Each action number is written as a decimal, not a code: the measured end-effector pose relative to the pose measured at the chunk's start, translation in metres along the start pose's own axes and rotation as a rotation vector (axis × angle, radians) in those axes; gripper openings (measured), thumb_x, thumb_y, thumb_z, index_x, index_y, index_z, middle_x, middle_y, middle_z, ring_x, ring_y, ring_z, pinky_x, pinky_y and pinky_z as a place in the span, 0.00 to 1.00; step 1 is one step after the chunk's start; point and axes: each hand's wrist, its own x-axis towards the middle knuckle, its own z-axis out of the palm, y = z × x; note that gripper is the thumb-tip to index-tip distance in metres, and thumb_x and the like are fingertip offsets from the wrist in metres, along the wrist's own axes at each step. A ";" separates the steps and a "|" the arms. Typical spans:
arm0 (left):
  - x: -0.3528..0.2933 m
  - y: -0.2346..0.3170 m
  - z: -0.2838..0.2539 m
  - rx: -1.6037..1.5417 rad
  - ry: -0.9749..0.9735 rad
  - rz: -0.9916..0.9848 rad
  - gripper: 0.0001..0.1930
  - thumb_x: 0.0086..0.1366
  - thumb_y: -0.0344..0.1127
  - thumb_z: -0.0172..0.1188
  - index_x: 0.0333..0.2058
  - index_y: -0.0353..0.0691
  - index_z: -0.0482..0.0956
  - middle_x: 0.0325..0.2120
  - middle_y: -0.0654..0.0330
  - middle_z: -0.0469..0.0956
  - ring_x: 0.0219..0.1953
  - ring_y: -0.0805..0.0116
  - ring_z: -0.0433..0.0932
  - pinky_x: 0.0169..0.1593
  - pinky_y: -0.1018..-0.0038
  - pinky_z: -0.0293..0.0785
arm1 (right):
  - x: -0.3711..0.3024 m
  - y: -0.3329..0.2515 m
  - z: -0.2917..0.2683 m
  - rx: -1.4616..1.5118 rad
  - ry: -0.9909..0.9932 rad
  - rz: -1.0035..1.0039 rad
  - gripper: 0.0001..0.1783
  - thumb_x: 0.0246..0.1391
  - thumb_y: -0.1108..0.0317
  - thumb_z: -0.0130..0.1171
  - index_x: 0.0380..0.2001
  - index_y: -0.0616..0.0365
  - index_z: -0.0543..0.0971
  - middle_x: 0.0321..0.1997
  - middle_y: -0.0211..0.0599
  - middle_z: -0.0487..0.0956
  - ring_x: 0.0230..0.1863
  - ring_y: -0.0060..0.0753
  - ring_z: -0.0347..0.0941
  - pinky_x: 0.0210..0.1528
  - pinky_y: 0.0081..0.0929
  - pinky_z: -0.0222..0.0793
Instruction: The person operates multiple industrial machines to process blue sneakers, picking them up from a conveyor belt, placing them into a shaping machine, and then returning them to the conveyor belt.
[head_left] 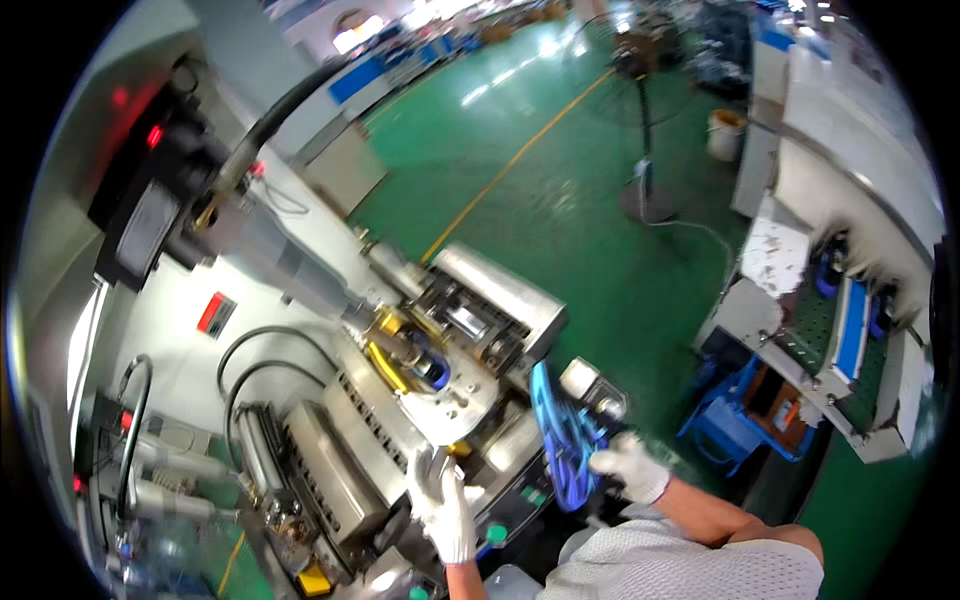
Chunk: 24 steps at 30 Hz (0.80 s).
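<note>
My right hand (632, 468), in a white knit glove, is closed on the near side of a blue, strappy piece that looks like a shoe upper (567, 440). The piece is held upright, in front of the machine. My left hand (442, 505), also gloved in white, has its fingers stretched out and holds nothing that I can see. It is near the rounded pale plate (455, 405) of the machine. Another dark blue shoe piece (432, 370) sits at the machine's middle, under a grey ram (290, 265) and beside yellow parts.
Metal cylinder housings (335, 465) and black hoses flank the machine's left side. Green buttons (496, 534) sit on its front panel. At right stands a rack (845, 340) bearing dark blue shoes, with a blue stool (725, 410) below. A pedestal fan (645, 120) stands on the green floor.
</note>
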 end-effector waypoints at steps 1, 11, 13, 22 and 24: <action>0.007 0.007 0.007 0.167 -0.022 0.035 0.29 0.72 0.27 0.55 0.68 0.32 0.57 0.63 0.47 0.67 0.65 0.56 0.71 0.65 0.64 0.69 | -0.002 -0.003 -0.001 0.052 0.017 -0.002 0.29 0.57 0.68 0.62 0.61 0.67 0.71 0.53 0.43 0.81 0.50 0.34 0.80 0.54 0.34 0.77; 0.130 -0.064 0.016 0.379 0.005 0.015 0.38 0.66 0.41 0.66 0.69 0.32 0.58 0.65 0.42 0.67 0.66 0.54 0.71 0.66 0.64 0.68 | -0.003 0.008 -0.020 -0.082 0.182 0.067 0.25 0.54 0.63 0.63 0.52 0.68 0.75 0.44 0.33 0.81 0.39 0.24 0.78 0.42 0.29 0.78; 0.156 -0.078 0.033 0.474 0.056 -0.084 0.40 0.66 0.47 0.65 0.69 0.32 0.58 0.65 0.39 0.67 0.64 0.48 0.72 0.67 0.61 0.67 | -0.007 0.007 -0.030 -0.202 0.219 0.056 0.25 0.54 0.61 0.63 0.50 0.69 0.77 0.43 0.34 0.82 0.39 0.24 0.78 0.43 0.29 0.77; 0.276 -0.172 0.090 0.810 0.231 -0.320 0.39 0.53 0.49 0.69 0.55 0.26 0.66 0.48 0.37 0.79 0.51 0.46 0.81 0.57 0.61 0.74 | -0.041 -0.032 -0.035 -0.465 0.356 0.081 0.28 0.49 0.70 0.65 0.55 0.65 0.76 0.45 0.32 0.82 0.43 0.26 0.77 0.51 0.31 0.75; 0.294 -0.182 0.091 0.837 0.261 -0.309 0.43 0.49 0.47 0.73 0.55 0.22 0.65 0.48 0.34 0.79 0.52 0.44 0.80 0.59 0.60 0.74 | -0.044 -0.028 -0.035 -0.477 0.384 0.038 0.30 0.48 0.70 0.66 0.57 0.64 0.74 0.46 0.32 0.81 0.44 0.26 0.76 0.51 0.31 0.74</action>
